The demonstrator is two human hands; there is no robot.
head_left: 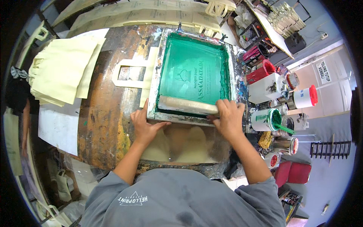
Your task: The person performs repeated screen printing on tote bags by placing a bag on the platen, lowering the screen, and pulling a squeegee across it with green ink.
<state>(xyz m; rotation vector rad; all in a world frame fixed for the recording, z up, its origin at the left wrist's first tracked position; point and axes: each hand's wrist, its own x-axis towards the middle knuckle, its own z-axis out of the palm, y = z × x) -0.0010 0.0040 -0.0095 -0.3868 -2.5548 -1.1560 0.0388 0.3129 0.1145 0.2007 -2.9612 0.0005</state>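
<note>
1. Screen frame (191, 73) with green mesh lies flat on the worktable (102, 109), toward its far right corner.
2. Left hand (143, 126) clasps the frame's near-left corner.
3. Right hand (228, 119) grips the squeegee (187, 104) at the frame's near edge.

Paint-stained wooden bench (102, 113), grey floor (329, 178), white wall (340, 94) at right, cluttered shelf (280, 41) above, even daylight

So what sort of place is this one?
Most likely a screen-printing workshop. A framed printing screen coated in green ink lies on a paint-stained table, a stack of cream cloth bags waits beside it, and open ink tubs stand nearby.
</note>
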